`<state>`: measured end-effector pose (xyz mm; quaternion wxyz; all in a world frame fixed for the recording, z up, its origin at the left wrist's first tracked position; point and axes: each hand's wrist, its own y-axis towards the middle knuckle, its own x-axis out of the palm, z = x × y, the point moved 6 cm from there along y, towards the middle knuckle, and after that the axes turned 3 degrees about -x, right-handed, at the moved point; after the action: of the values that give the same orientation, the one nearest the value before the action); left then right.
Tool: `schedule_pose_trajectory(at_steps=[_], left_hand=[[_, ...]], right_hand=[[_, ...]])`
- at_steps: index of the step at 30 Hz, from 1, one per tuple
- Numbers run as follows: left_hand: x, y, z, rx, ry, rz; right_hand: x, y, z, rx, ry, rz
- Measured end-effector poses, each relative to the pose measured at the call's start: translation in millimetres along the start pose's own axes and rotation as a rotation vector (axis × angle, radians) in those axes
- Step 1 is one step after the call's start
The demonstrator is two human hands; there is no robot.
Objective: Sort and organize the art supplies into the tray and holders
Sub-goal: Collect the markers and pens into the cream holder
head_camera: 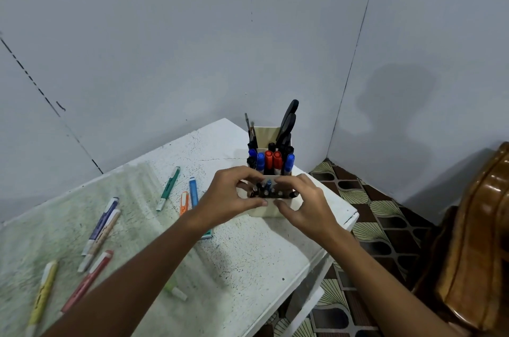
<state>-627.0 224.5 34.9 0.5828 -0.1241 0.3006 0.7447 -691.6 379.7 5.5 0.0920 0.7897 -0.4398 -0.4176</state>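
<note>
The worktop point(248, 254) is white, speckled with black flecks and stained pale green across its left part; it stands in a corner of plain grey walls point(165, 33), with a patterned floor point(371, 212) of brown and cream fan shapes to its right and a glossy brown wooden piece point(473, 240) at the far right edge.

Loose highlighters lie on the left of the worktop: a yellow one point(44, 291) nearest the edge, a red-pink one point(88, 280) beside it, then a purple one point(100, 225) and a beige one point(99, 240) touching side by side. Farther right lie a green highlighter point(168, 188), a short orange one point(184, 202) and a blue one point(193, 192). Printing on the barrels is too blurred to read.

The left hand point(234, 196) curls its fingers round the front left of the low compartment of a cream pen holder point(268, 210) — the thumb pressed at its front edge. That compartment holds dark-capped pens point(265, 190). Behind it a taller compartment carries blue and red markers point(272, 160), and the tallest one at the back holds black-handled scissors point(287, 121) and thin brushes point(249, 127). The holder stands near the worktop's right corner.

The right hand point(303, 201) grips the holder's front right side, fingers curled over its rim.
</note>
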Motion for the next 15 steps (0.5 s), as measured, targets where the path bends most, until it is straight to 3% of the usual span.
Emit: schedule_pose_trajectory(at_steps=[5,9,15], left_hand=[[-1,-3,-5,0.01,0.012,0.056],[-3,-5,-10,0.059,0.032,0.08],[-5,-9,-15,-0.022,-0.073,0.09]], right_hand=[[-1,-1,6,0.098,0.185,0.05],[-1,-5,12,0.061,0.066,0.116],[0,-5,16,0.01,0.024,0.15]])
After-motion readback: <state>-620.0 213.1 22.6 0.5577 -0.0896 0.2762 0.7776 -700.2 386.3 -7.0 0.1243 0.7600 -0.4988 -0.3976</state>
